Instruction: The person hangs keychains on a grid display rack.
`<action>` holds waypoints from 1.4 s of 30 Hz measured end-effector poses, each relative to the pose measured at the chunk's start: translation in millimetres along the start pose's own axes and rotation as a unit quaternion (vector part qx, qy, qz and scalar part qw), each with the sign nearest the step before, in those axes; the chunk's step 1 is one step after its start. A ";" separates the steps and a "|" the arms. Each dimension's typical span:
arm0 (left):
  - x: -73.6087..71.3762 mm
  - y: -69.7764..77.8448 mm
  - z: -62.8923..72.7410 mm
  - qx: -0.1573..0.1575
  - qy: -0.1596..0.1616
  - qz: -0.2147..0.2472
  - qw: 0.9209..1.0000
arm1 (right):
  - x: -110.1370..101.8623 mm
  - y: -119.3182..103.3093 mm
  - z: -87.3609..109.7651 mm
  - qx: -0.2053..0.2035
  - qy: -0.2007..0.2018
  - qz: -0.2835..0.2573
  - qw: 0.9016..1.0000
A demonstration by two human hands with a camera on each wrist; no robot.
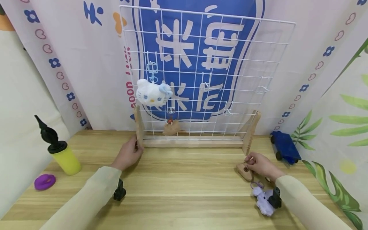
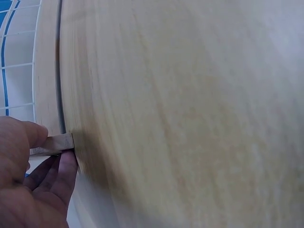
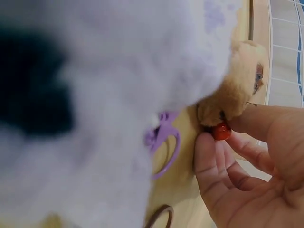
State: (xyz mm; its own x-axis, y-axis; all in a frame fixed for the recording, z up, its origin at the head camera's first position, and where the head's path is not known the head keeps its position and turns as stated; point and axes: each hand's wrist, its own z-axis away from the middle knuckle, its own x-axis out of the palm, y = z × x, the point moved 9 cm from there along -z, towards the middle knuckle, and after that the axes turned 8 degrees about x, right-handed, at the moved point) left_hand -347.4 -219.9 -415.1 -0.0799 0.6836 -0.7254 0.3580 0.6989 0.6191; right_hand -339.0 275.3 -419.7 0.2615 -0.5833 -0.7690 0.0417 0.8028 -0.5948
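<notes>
My left hand (image 1: 128,156) pinches the left wooden foot (image 2: 59,142) of a stand, thumb on one side and fingers on the other. The stand carries a white wire grid (image 1: 189,80). At the right, my right hand (image 1: 264,166) pinches a small brown plush keychain (image 1: 244,172) by its end, near a red bead (image 3: 221,131). A lavender plush keychain (image 1: 264,202) with a purple clasp (image 3: 166,145) lies close to the right wrist. On the grid hang a white cat-head plush (image 1: 153,94) and a tan plush (image 1: 171,127).
Several clear hooks (image 1: 205,86) sit on the grid. A yellow hand pump (image 1: 66,161) with a black top and a purple ring (image 1: 44,182) stand on the left of the wooden table (image 1: 178,204). A blue toy vehicle (image 1: 285,147) lies at the right back.
</notes>
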 end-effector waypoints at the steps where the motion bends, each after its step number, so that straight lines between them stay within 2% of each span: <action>1: 0.0 0.2 -0.4 -0.001 -0.001 0.000 1.000 | 0.2 1.2 0.3 0.003 -0.001 -0.002 1.000; 13: 1.7 2.3 -0.8 -0.011 -0.009 -0.004 1.000 | 1.7 11.4 6.1 -0.004 -0.012 -0.035 0.999; 19: 1.6 4.2 -1.2 -0.003 -0.009 -0.006 1.000 | 0.2 12.6 11.3 -0.029 -0.001 -0.039 0.999; 24: 1.1 3.2 -1.0 -0.006 -0.010 -0.008 1.000 | -0.3 15.0 10.0 -0.027 0.001 -0.049 0.998; 33: 2.8 -1.7 -1.5 -0.006 -0.010 -0.002 1.000 | 0.1 13.8 10.9 -0.027 0.012 -0.040 0.999; 38: -1.0 0.9 -3.2 -0.010 -0.012 -0.002 1.000 | -1.5 10.7 11.9 -0.040 0.031 -0.031 0.998; 42: -0.6 2.0 -2.9 -0.011 -0.015 -0.006 1.000 | -1.2 12.1 15.2 -0.041 0.032 -0.025 0.998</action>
State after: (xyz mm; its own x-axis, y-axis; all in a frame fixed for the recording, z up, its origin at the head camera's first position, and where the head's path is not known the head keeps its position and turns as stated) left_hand -349.4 -218.2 -412.6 -0.0559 0.6692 -0.7410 0.3362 0.7114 0.6171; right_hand -324.2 287.6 -422.4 0.1993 -0.6313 -0.7495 -0.0273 0.7610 -0.6482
